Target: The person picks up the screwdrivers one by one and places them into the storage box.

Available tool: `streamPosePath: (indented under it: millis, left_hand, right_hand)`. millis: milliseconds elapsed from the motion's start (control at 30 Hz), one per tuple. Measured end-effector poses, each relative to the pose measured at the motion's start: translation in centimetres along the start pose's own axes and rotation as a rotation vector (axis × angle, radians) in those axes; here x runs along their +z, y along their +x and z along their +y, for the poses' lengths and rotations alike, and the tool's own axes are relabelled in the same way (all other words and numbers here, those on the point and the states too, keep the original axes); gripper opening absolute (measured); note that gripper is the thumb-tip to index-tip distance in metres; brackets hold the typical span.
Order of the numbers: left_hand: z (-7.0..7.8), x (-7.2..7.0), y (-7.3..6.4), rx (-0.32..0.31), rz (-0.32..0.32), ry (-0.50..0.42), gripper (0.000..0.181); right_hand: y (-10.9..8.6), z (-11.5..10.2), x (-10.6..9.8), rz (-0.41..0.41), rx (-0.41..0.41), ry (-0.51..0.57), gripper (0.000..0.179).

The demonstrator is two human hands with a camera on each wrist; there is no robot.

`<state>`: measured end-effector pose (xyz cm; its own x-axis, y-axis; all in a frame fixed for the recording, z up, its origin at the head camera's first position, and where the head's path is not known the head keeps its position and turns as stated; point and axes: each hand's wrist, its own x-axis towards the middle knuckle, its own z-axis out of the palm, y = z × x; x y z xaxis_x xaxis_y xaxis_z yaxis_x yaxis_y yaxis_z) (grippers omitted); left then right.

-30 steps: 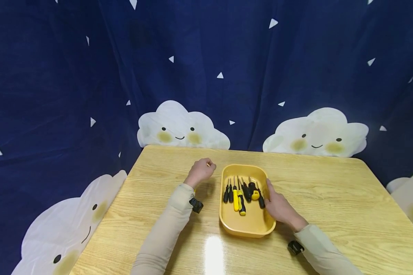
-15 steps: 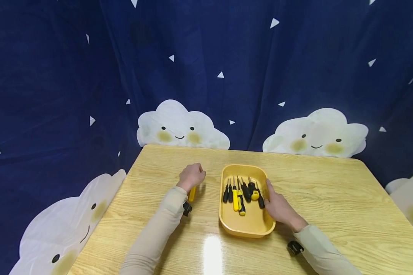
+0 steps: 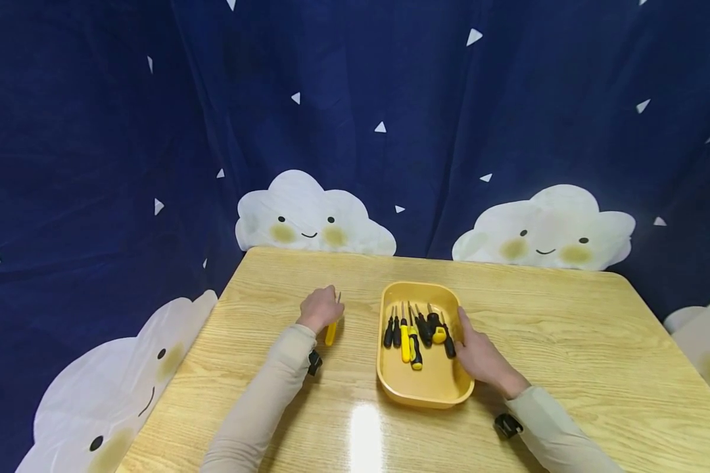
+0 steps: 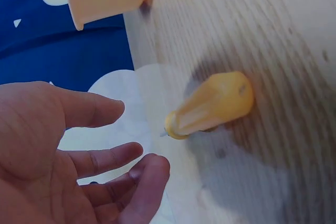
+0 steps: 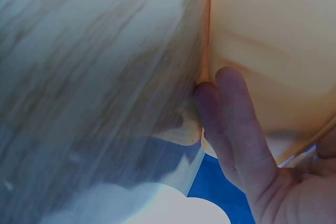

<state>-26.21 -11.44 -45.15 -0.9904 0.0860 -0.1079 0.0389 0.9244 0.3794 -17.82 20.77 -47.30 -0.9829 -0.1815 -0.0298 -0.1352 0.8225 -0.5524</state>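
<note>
On the table left of the bin lies a screwdriver with a yellow handle [image 4: 212, 103], its thin shaft partly hidden by my left hand [image 3: 321, 308] in the head view. The left wrist view shows that hand's fingers loosely bent beside the shaft end, with a gap to the handle. My right hand [image 3: 479, 355] holds the right wall of the yellow plastic bin [image 3: 423, 387], its thumb over the rim and its fingers against the outside [image 5: 239, 119]. In the bin several screwdrivers with black or yellow handles [image 3: 405, 345] lie side by side, shafts pointing away.
The wooden table [image 3: 568, 341] extends to both sides of the bin. Behind it hangs a dark blue curtain [image 3: 355, 79] with white triangles and smiling clouds. Each wrist carries a small black camera [image 3: 507, 426].
My left hand has moved left and back toward me, down to the loose screwdriver, and its yellow handle has come into view. The right hand and the bin have stayed in place.
</note>
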Motion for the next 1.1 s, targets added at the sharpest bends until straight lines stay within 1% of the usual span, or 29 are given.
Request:
streamPosePath:
  millis: [67,200,333,567,700,833,967,1100]
  left_hand:
    - [-0.1,0.0,0.0,-0.003,-0.002,0.007,0.021]
    - [-0.2,0.1,-0.2,-0.006,-0.027,0.019,0.027]
    - [-0.3,0.4,-0.3,-0.008,-0.052,0.037,0.028]
    - [-1.0,1.4,-0.2,-0.016,-0.049,0.058,0.026]
    - [-1.4,1.8,-0.2,-0.024,-0.061,0.057,0.024]
    - [-1.3,1.9,-0.3,-0.023,-0.063,0.063,0.019]
    - [-1.2,2.1,-0.2,-0.017,-0.042,0.101,0.014]
    - [-1.1,2.2,-0.1,-0.009,-0.033,0.123,0.014]
  right_hand:
    - [0.0,0.0,0.0,-0.002,0.001,0.001,0.071]
    - [0.1,0.0,0.0,-0.006,0.004,0.007,0.071]
    - [0.1,0.1,0.0,-0.002,-0.006,0.000,0.071]
    - [0.0,0.0,0.0,-0.001,-0.004,0.003,0.071]
    - [-0.2,-0.1,-0.1,0.003,-0.011,-0.006,0.071]
    - [-0.1,-0.1,-0.1,0.001,-0.006,-0.001,0.071]
    - [0.1,0.0,0.0,-0.007,0.010,0.012,0.071]
    - [0.0,-0.1,0.0,-0.005,0.006,0.007,0.071]
